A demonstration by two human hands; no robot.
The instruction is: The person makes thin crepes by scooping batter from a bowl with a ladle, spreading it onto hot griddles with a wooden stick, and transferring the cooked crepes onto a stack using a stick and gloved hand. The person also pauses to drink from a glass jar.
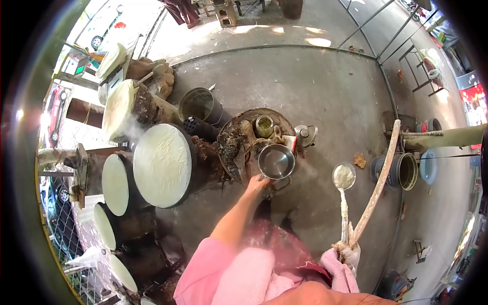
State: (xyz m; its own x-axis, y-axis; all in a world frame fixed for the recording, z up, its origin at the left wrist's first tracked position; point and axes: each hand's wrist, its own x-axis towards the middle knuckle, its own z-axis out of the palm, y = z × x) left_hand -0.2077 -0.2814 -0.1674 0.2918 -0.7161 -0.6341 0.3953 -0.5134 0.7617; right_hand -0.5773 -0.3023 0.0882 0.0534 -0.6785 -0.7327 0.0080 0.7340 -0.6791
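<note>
My left hand [256,185] is closed around the handle of a metal saucepan [276,161], held over a round cluttered stand [282,115]. The pan looks empty or holds only a little clear liquid; I cannot tell which. In my right hand [348,254], which wears a pale glove, are a long-handled ladle [344,176] and a long wooden stick [377,185]. Thick pale, creamy stuff fills the ladle's bowl and coats its handle. A pink cloth [337,268] lies against the right wrist. On the stand are a glass jar [264,125] and a red-and-white packet [290,142].
Large round vats with pale tops, one [163,165] nearest, line the left side; steam rises there. A dark bucket [197,104] stands behind the stand, a metal kettle [305,135] beside it. At right are a black bucket [394,171], a blue basin [428,166] and a horizontal pole [447,137].
</note>
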